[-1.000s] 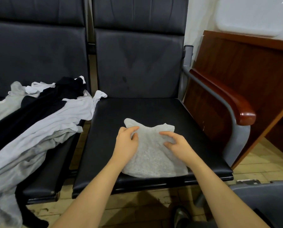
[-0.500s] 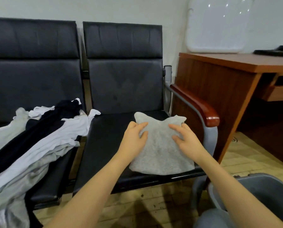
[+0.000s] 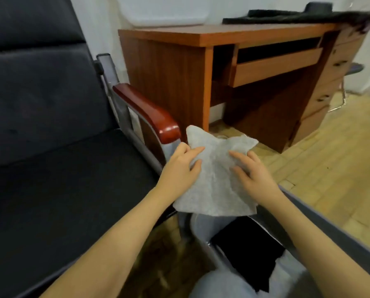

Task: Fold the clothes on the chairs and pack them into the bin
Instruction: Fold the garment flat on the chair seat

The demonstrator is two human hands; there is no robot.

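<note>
A folded light grey garment (image 3: 216,179) hangs in the air to the right of the chair, above the near end of the grey bin (image 3: 330,224). My left hand (image 3: 183,168) grips its left edge, fingers on top. My right hand (image 3: 251,173) holds its right side, fingers spread over the cloth. Inside the bin lie a folded black garment (image 3: 246,252) and pale grey folded clothes (image 3: 209,224). The black chair seat (image 3: 61,190) on the left is bare.
The chair's wooden armrest (image 3: 151,112) on a metal frame stands just left of the garment. A brown wooden desk (image 3: 212,61) with drawers fills the back right. Wooden floor (image 3: 330,158) lies beyond the bin.
Both hands lifted the folded grey garment off the chair seat and carried it right, past the armrest, over the bin. The view swung right; the pile of clothes left the frame.
</note>
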